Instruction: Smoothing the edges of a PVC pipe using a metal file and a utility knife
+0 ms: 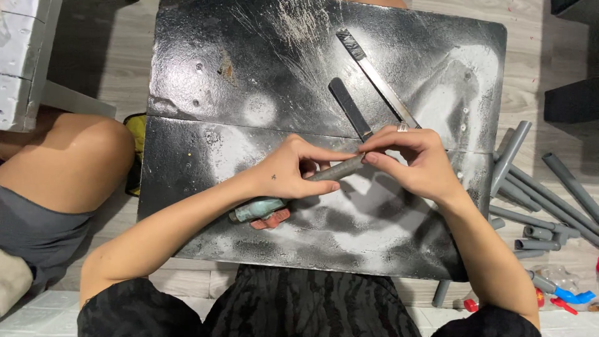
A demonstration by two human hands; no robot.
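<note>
A grey plastic pipe (337,170) lies slanted across the black paint-sprayed board (249,81), with a greenish valve body (259,208) and its red handle (272,219) at the lower left end. My left hand (290,170) grips the pipe near its middle. My right hand (415,159), a ring on one finger, pinches the pipe's upper right end. Just behind my hands lie a dark flat blade (349,107) and a long metal strip (374,75).
Several loose grey pipes (536,187) and short fittings lie on the floor at the right, with blue and red parts (571,296) near the lower right corner. A person's bare knee (68,162) is at the left. A white foam block (22,59) stands top left.
</note>
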